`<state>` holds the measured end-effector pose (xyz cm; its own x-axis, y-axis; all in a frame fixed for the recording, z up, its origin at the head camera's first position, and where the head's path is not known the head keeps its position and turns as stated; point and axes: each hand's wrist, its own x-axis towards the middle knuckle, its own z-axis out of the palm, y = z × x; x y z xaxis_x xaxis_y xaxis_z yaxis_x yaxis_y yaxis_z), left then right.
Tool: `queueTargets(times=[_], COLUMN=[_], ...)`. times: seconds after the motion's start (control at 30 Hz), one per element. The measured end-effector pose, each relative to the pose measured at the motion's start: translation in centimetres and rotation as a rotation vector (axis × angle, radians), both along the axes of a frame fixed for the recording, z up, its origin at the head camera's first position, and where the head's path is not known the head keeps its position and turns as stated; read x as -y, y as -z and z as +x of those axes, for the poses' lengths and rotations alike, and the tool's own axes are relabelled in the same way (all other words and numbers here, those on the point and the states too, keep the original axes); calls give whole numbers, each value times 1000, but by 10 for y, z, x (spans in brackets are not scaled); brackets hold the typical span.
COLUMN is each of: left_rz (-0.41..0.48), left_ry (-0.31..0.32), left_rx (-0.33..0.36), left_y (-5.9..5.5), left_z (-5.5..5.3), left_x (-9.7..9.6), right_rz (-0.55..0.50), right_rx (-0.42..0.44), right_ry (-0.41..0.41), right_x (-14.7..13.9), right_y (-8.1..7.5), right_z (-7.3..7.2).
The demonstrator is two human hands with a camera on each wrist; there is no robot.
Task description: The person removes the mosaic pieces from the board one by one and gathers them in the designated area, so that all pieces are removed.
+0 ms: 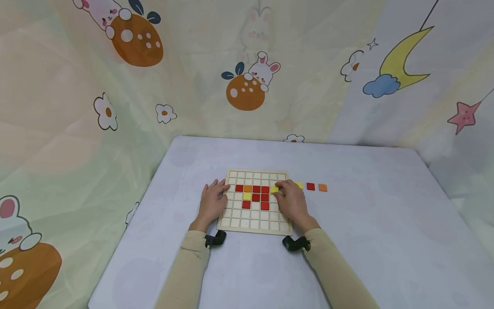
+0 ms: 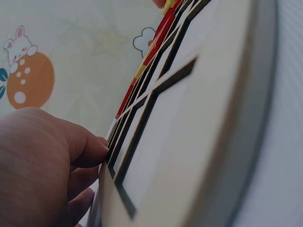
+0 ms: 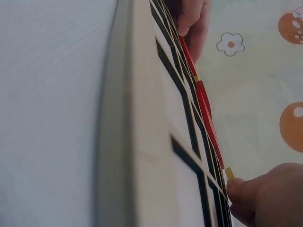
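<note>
A square wooden grid board [image 1: 235, 222] lies on the table, with several red, orange and yellow square tiles in its cells. My left hand [image 1: 212, 201] holds the board's left edge; in the left wrist view its thumb [image 2: 90, 149] lies at the rim with the other fingers below. Over the right side of the board, my right hand [image 1: 292, 201] pinches a yellow tile [image 1: 274, 189] beside the row's last red tile [image 1: 265, 189]. That yellow tile [image 3: 229, 173] looks tilted at the fingertips in the right wrist view. Whether it touches the board, I cannot tell.
Right of the board, a partly hidden yellow tile [image 1: 299, 185], a red tile [image 1: 310, 186] and an orange tile [image 1: 323, 187] lie in a row on the pale table [image 1: 370, 240]. A patterned cloth [image 1: 200, 64] hangs behind the table.
</note>
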<state>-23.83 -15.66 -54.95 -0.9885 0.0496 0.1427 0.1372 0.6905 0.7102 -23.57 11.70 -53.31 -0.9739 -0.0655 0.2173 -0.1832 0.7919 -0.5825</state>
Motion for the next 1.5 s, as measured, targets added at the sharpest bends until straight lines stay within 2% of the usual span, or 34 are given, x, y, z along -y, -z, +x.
queueTargets(times=[0.13, 0.33, 0.73, 0.9, 1.17, 1.5], left_rz=[2, -4, -13, 0, 0, -3], left_ry=[3, 0, 0, -1, -1, -3], left_rx=[-2, -14, -3, -4, 14, -7], left_y=[1, 1, -2, -3, 0, 0], left_z=[0, -1, 0, 1, 4, 2], left_x=[-1, -1, 0, 0, -1, -1], right_rz=[-19, -22, -20, -57, -96, -200], right_rx=[11, -17, -53, -69, -63, -91], right_ry=[29, 41, 101, 124, 217, 307], right_x=[-3, -12, -47, -61, -80, -103], right_y=[2, -2, 0, 2, 9, 5], right_z=[0, 2, 6, 8, 12, 10])
